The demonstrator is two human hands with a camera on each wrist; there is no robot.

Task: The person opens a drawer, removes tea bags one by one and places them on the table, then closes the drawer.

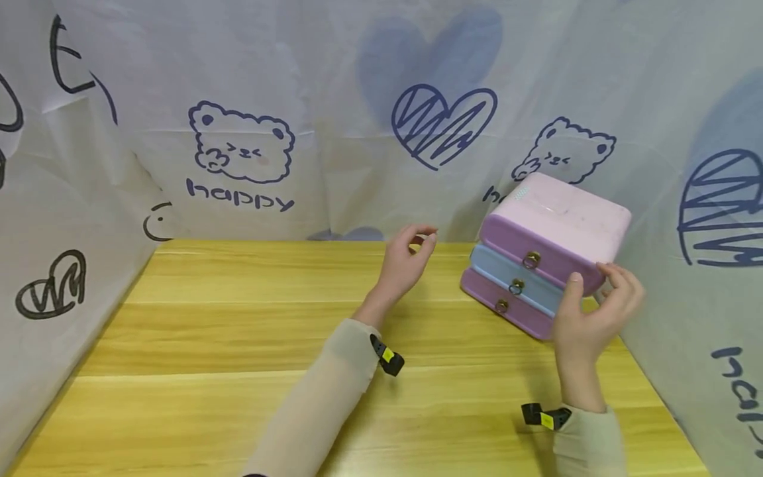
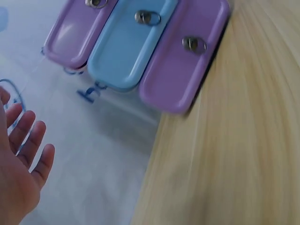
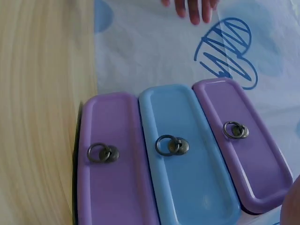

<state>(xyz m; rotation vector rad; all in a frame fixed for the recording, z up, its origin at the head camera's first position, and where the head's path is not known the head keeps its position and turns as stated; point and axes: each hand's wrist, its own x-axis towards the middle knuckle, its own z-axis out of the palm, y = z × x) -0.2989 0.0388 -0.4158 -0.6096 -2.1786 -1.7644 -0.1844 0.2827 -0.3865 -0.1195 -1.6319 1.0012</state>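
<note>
A small three-drawer box (image 1: 560,205) with a pale pink top stands at the back right of the table, turned at an angle. Its drawer fronts run purple (image 3: 243,145), blue (image 3: 187,154) and purple (image 3: 115,178) from top to bottom, each with a metal ring pull; all look closed. At the box's right front corner is my right hand (image 1: 599,318), fingertips by the top drawer's end and thumb apart in front; firm contact is hard to tell. My left hand (image 1: 408,258) hovers left of the box, holding nothing, its fingers loosely bent.
The wooden table (image 1: 238,344) reaches to white cloth walls (image 1: 334,172) printed with hearts, bears and lettering. The cloth rises close behind the box and to its right. Each wrist carries a black strap, the left one (image 1: 387,356) with a yellow mark.
</note>
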